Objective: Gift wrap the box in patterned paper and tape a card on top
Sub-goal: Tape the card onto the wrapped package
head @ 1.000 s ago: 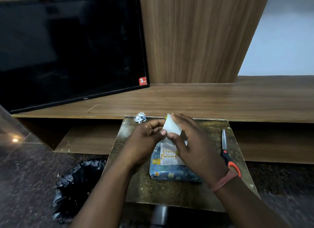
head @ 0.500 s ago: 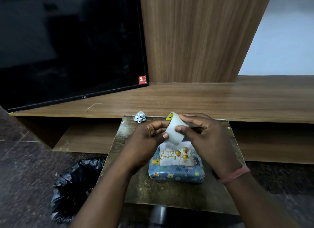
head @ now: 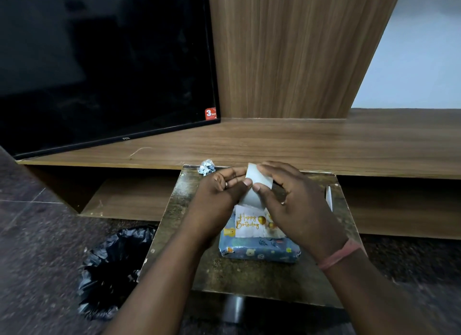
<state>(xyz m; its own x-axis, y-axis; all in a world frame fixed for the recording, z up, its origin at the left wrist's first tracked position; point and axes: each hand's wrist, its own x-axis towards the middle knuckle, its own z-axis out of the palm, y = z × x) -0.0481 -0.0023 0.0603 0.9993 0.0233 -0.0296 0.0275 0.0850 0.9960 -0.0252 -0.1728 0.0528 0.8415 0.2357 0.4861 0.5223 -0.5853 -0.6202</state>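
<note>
The box [head: 259, 251] is already wrapped in the blue patterned paper and lies on the small counter [head: 224, 279] in front of me, with the "Happy Birthday" card [head: 249, 225] resting on its top face. So I judge the wrapping is done and I am now at the taping step. Just above the far edge of the card I hold a roll of wide tape [head: 259, 178] between my 2 hands: my left hand [head: 219, 197] pinches the roll at its left side, and my right hand [head: 296, 205] grips it from the right with thumb and fingers. Next I must free a length of tape and press it over the card edge. The scissors [head: 328, 196] lie at the right, partly hidden behind my right hand; a crumpled paper scrap [head: 206, 167] sits at the far-left corner.
</note>
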